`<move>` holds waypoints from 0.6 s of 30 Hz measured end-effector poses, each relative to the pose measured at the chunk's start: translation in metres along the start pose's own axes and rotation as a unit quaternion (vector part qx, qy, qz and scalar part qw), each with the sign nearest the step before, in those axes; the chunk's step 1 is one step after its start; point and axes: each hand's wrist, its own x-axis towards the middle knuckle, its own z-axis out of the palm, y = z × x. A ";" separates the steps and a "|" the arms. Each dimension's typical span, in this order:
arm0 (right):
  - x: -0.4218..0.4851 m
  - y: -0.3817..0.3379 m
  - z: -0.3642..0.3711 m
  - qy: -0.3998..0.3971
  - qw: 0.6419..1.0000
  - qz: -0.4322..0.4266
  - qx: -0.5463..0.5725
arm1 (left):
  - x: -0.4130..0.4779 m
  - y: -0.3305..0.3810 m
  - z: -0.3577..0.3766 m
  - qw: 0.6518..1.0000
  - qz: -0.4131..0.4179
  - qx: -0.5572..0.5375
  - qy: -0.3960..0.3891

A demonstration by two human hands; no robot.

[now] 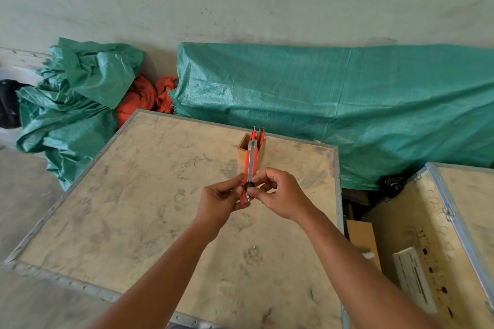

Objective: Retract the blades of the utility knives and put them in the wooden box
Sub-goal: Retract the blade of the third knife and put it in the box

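Utility knife (251, 168), red, sits mid-frame, its lower end pinched by the left hand (220, 200); the right hand (278, 196) grips its black knob. It partly hides the wooden box (242, 151) behind, which holds more knives (258, 133). Blade tip unclear.

One orange utility knife (250, 168) with a metal rail and a black knob is held above the bench, pointing away. Behind it stands a small wooden box (243, 152), open on top, with two more orange knives (258, 134) upright inside.
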 end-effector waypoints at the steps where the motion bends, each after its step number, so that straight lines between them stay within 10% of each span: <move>1: 0.000 0.000 0.000 -0.008 1.000 -0.005 0.002 | 0.000 0.000 0.000 1.000 0.003 0.001 0.002; 18: -0.003 -0.010 -0.005 -0.009 0.999 -0.036 -0.018 | -0.002 0.004 0.001 1.000 0.018 -0.006 0.016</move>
